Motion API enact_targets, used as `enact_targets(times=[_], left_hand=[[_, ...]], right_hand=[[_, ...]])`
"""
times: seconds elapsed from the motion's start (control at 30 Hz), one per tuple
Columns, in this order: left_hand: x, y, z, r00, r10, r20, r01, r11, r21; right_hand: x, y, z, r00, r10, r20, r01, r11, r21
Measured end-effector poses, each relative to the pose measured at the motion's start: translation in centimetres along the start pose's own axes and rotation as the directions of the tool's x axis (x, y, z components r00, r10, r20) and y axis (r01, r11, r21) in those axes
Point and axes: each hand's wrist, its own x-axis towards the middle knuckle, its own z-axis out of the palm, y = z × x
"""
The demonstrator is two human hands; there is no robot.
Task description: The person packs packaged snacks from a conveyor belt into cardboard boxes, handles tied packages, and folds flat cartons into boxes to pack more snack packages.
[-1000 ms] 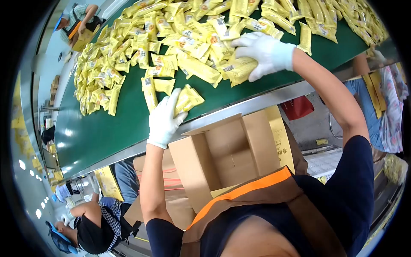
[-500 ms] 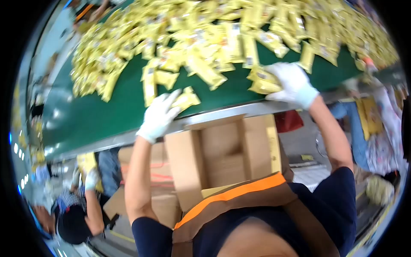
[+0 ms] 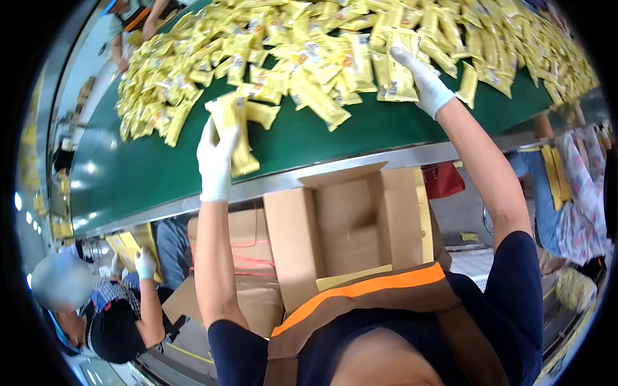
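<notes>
My left hand, in a white glove, grips a yellow packet above the near part of the green conveyor belt. Other packets lie against or just behind it. To the right, my gloved right hand has its thumb and fingers around a yellow packet at the edge of the heap; its fingers are partly hidden behind the packet. The heap of yellow packets spreads over the far side of the belt. Below the belt's edge, between my arms, stands an open cardboard box.
A metal rail runs along the belt's near edge. At lower left, a person in white gloves holds a yellow carton. Another person stands across the belt at upper left. A red bag hangs right of the box.
My left hand has turned upright and now holds a packet higher. My right hand has moved up and away, to packets at the heap's edge.
</notes>
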Motion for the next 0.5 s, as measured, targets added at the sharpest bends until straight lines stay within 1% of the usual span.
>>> enact_targets(times=[0.03, 0.07, 0.1, 0.13, 0.2, 0.23, 0.27, 0.3, 0.33, 0.37, 0.4, 0.43, 0.47, 0.5], left_hand=[[1.4, -0.3, -0.6, 0.999, -0.044, 0.025, 0.045, 0.999, -0.023], [2.8, -1.2, -1.1, 0.995, -0.087, 0.057, 0.090, 0.995, -0.050], [3.8, -2.5, -1.1, 0.981, -0.186, 0.053, 0.185, 0.983, 0.013], [3.9, -3.4, -0.3, 0.982, -0.165, 0.090, 0.154, 0.981, 0.122], [3.6, -3.6, 1.3, 0.982, -0.128, 0.139, 0.116, 0.989, 0.092], [3.4, -4.2, 1.7, 0.992, -0.047, 0.113, 0.014, 0.961, 0.275], [3.3, -4.8, 2.0, 0.994, 0.038, 0.105, -0.082, 0.890, 0.449], [2.8, -5.2, 2.1, 0.986, 0.108, 0.125, -0.158, 0.832, 0.532], [2.0, -3.9, 2.2, 0.978, 0.124, 0.168, -0.206, 0.724, 0.659], [1.2, -2.2, 2.0, 0.968, 0.134, 0.213, -0.251, 0.590, 0.767], [0.3, -1.1, 1.6, 0.958, 0.132, 0.255, -0.287, 0.436, 0.853], [-0.5, -0.8, 0.6, 0.903, 0.245, 0.351, -0.419, 0.330, 0.846], [-1.3, -1.3, -0.4, 0.915, 0.202, 0.349, -0.400, 0.355, 0.845], [-2.2, -2.2, -1.2, 0.925, 0.160, 0.344, -0.380, 0.379, 0.844]], right_hand=[[3.3, 2.1, -0.2, 0.999, -0.044, -0.024, 0.041, 0.991, -0.129], [4.6, 2.7, 0.3, 0.998, -0.068, -0.010, 0.064, 0.972, -0.224], [5.8, 3.2, 0.8, 0.996, -0.092, 0.003, 0.089, 0.944, -0.317], [5.3, 2.6, 2.0, 0.996, -0.059, -0.061, 0.025, 0.892, -0.451], [2.9, 0.9, 3.9, 0.994, -0.076, -0.084, 0.024, 0.863, -0.504], [3.2, 0.8, 3.7, 0.998, -0.048, -0.038, 0.022, 0.863, -0.505], [2.9, 0.9, 3.0, 1.000, -0.011, 0.010, 0.014, 0.876, -0.483], [2.6, 0.8, 2.2, 0.998, 0.024, 0.058, 0.006, 0.887, -0.461], [2.2, 0.4, 1.9, 0.992, 0.056, 0.109, -0.002, 0.899, -0.439], [0.6, -0.2, 1.5, 0.996, -0.059, 0.068, 0.088, 0.795, -0.600], [-1.0, -0.9, 1.1, 0.985, -0.173, 0.026, 0.134, 0.651, -0.747], [-2.2, -1.2, -0.2, 0.957, -0.274, 0.096, 0.203, 0.396, -0.896], [-3.4, -1.4, -1.5, 0.914, -0.371, 0.165, 0.217, 0.102, -0.971], [-5.0, -1.6, -2.7, 0.880, -0.387, 0.276, 0.252, -0.112, -0.961]])
